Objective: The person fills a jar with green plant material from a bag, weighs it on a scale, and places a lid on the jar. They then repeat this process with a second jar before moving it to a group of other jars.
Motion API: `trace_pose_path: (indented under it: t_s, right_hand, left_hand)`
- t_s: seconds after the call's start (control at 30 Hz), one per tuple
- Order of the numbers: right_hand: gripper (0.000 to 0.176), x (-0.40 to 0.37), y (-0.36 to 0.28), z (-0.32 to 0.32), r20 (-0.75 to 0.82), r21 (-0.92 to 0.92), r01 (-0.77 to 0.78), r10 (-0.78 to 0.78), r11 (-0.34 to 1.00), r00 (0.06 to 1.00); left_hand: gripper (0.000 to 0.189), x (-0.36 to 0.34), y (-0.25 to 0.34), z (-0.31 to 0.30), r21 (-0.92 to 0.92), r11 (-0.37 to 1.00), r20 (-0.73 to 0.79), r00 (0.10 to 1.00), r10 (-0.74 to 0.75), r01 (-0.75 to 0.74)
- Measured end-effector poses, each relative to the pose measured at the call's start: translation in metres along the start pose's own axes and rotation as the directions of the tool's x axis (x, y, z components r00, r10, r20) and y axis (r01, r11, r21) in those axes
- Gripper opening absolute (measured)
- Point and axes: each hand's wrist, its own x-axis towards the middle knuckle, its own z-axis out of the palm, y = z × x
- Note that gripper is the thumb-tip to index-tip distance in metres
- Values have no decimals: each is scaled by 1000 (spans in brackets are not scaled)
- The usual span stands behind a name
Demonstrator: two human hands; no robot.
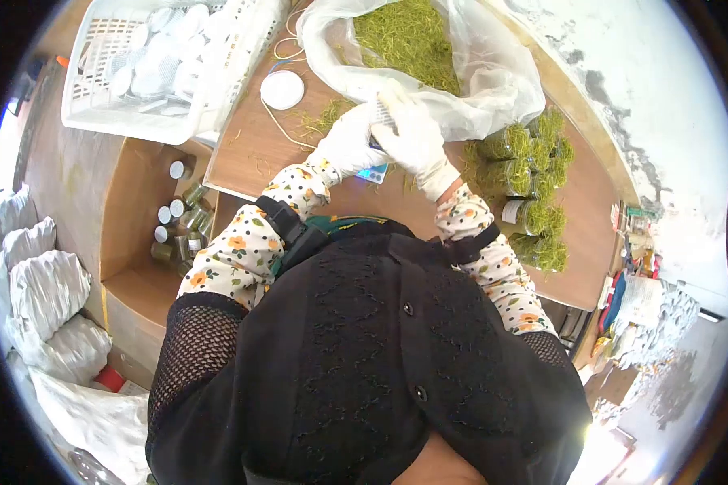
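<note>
My left hand (346, 144) and my right hand (412, 139), both in white gloves, meet over the brown table. Their fingers are closed round what looks like a small jar (384, 118); only a grey-white printed patch of it shows, and the gloves hide the rest. Just below the hands a small device with a blue-lit face (372, 173) lies on the table, partly covered. Beyond them an open clear plastic bag (493, 85) holds a heap of green-yellow shreds (408, 40). Loose shreds (325, 120) lie beside my left hand.
Several jars topped with green shreds (534, 182) stand at the right. A round white lid (282, 90) and a cord (277, 121) lie at the left. A white basket (133, 113) holds lids. Below it, a cardboard box (125, 206) contains lidded jars (188, 220). White sacks (48, 295) stand far left.
</note>
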Motion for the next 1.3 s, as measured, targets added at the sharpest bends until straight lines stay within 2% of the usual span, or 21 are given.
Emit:
trace_pose_path:
  t_s: [0.03,0.07,0.1,0.2,0.3,0.43,0.53,0.6,0.7,0.73,0.8,0.83,0.87,0.93,1.0,1.07,1.1,1.2,1.23,1.27,1.3]
  right_hand:
    - [64,0,-5,3,-41,-64,25,-27,998,999]
    - [64,-1,-10,0,16,-63,11,-10,998,1000]
    - [64,0,-16,-6,73,-62,-2,7,998,997]
    - [64,1,-18,-6,160,-90,24,-10,996,987]
    - [64,1,-8,-6,147,-107,69,-53,992,988]
    - [62,0,-5,-7,231,-219,166,-114,962,966]
    - [61,-3,-3,-7,199,-230,249,-205,941,958]
    - [61,-2,2,-3,224,-174,229,-188,958,956]
    - [61,-4,1,-5,264,-110,106,-74,988,962]
    - [61,-2,2,-8,281,-94,55,-26,994,959]
    - [61,2,23,-14,63,183,91,-104,979,993]
    - [61,7,27,-20,-49,316,130,-121,940,992]
    - [62,8,27,-28,-103,441,123,-86,889,991]
    - [64,17,2,-62,-90,600,105,-64,793,994]
    - [66,21,-1,-71,-178,564,254,-184,786,967]
    - [68,26,-1,-88,-219,468,373,-304,801,927]
    - [59,25,-9,-102,-207,374,423,-370,825,906]
    - [50,20,-35,-148,109,63,646,-649,761,753]
    - [48,24,-35,-145,42,170,617,-631,768,774]
    - [46,27,-34,-143,-25,278,592,-611,756,791]
    - [46,29,-29,-135,-96,356,461,-459,813,883]
  left_hand:
    - [72,2,-6,4,-60,998,-3,999,34,-34]
    - [67,3,-13,8,-119,991,-10,998,66,-66]
    - [68,-5,2,7,-288,958,-55,998,-25,8]
    - [74,-10,-25,27,-265,964,-277,959,-61,-15]
    - [87,-17,-3,9,-424,890,-21,981,-194,167]
    - [93,-12,-10,11,-329,924,-35,975,-218,195]
    - [93,-13,-11,9,-222,955,-33,977,-211,198]
    - [95,-11,-14,9,-129,982,-50,988,-147,140]
    - [93,-9,-15,-11,159,986,60,996,-60,50]
    - [89,-8,-17,-12,-108,993,14,999,-46,47]
    - [82,-8,-21,-14,-596,803,-76,996,-44,-10]
    - [67,-15,14,-31,-686,703,13,968,-250,190]
    - [64,-15,25,-38,-845,465,130,945,-300,263]
    - [60,-16,42,-44,-921,-106,390,878,-279,375]
    - [53,-4,58,-39,-875,-283,444,884,-148,392]
    - [49,1,55,-33,-791,-412,477,878,49,453]
    - [44,-1,59,-30,-820,-345,510,857,-77,457]
    - [45,-21,76,-41,-708,-334,668,744,-28,623]
    - [51,-21,109,-45,-821,-168,567,751,-339,545]
    - [52,-20,110,-48,-826,-173,563,789,-246,536]
    - [54,-18,108,-53,-828,-178,556,818,-147,531]
